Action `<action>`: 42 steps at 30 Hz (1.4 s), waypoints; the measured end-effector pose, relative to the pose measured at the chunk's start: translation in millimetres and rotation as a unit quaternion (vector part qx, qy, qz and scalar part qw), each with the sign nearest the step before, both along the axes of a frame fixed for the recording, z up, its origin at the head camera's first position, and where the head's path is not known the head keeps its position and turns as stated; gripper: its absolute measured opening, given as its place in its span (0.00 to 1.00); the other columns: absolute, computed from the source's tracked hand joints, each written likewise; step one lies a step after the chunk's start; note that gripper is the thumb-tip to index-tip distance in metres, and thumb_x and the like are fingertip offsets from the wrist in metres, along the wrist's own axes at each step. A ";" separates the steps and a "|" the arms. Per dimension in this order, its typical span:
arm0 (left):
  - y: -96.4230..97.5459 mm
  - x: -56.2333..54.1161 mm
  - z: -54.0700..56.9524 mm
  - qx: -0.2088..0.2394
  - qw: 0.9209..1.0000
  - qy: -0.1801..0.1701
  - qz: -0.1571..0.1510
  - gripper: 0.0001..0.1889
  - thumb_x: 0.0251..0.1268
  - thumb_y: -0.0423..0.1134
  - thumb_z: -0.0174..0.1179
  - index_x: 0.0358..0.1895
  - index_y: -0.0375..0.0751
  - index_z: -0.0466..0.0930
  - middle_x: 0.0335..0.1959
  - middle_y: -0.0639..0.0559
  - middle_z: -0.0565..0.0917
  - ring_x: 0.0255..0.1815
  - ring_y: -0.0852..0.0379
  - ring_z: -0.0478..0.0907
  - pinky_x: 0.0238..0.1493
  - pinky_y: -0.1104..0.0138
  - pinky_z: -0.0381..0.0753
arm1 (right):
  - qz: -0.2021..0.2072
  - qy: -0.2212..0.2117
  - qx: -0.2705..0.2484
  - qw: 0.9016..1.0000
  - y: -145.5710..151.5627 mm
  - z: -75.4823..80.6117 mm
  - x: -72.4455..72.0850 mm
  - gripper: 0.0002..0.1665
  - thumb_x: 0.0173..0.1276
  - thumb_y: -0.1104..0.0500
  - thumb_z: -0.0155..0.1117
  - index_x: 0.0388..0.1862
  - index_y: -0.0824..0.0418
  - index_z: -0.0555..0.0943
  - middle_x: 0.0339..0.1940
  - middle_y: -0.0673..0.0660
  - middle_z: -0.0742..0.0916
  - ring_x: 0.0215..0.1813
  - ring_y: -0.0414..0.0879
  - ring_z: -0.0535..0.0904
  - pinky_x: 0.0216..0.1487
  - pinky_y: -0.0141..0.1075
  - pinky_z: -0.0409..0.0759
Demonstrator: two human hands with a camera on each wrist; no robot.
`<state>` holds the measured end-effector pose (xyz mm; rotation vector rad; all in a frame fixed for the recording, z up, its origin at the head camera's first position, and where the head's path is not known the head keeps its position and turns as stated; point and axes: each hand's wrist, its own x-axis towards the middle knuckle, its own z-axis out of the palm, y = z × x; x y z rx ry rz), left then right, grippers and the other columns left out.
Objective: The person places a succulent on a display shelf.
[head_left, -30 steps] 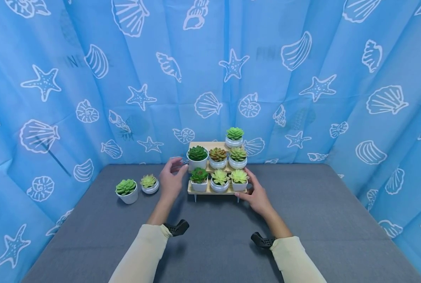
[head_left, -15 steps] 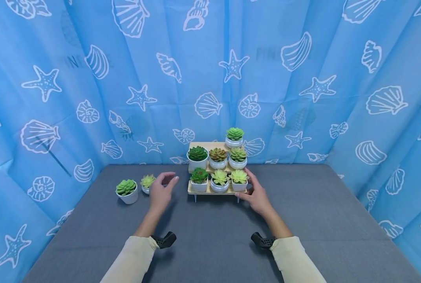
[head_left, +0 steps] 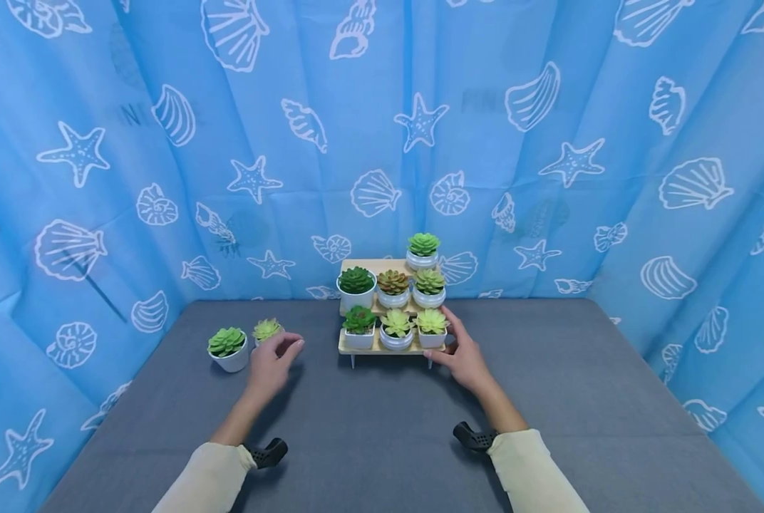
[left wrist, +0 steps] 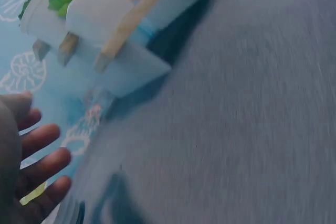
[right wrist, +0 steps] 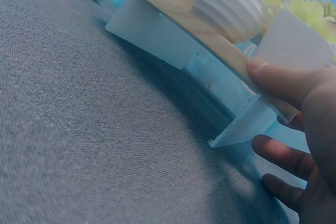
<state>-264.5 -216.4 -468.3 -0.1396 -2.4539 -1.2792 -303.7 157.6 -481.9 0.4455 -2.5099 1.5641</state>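
Observation:
A stepped wooden plant stand (head_left: pixel 346 349) with pale legs holds several potted succulents on its tiers. My right hand (head_left: pixel 464 360) grips the right end of its lowest board; in the right wrist view the thumb (right wrist: pixel 278 77) lies on the board's edge beside a white square pot (right wrist: pixel 294 43). Over on the left, my left hand (head_left: pixel 269 367) hovers next to a small succulent in a white pot (head_left: pixel 266 330), partly covering it. Its fingers (left wrist: pixel 44 163) are loosely bent with nothing between them. Left of that stands a bright green succulent in a white pot (head_left: pixel 228 349).
On the top tier one green succulent (head_left: pixel 423 246) stands at the right, with bare board (head_left: pixel 372 265) to its left. Grey cloth (head_left: pixel 382 442) covers the table. A blue shell-patterned curtain (head_left: pixel 318 199) hangs right behind the stand.
My left hand has moved left and nearer to me, from beside the dark green succulent on the stand to the small pot at the left. My right hand has stayed at the stand.

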 end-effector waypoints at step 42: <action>-121.5 40.9 7.5 -0.107 0.967 -0.224 -0.063 0.17 0.70 0.43 0.58 0.51 0.31 0.80 0.40 0.45 0.84 0.38 0.51 0.81 0.33 0.61 0.78 | -0.012 -0.012 -0.003 1.000 -0.3 -0.8 -0.1 0.56 0.57 0.60 0.76 0.78 0.43 0.54 0.59 0.64 0.77 0.30 0.49 0.75 0.31 0.38 0.75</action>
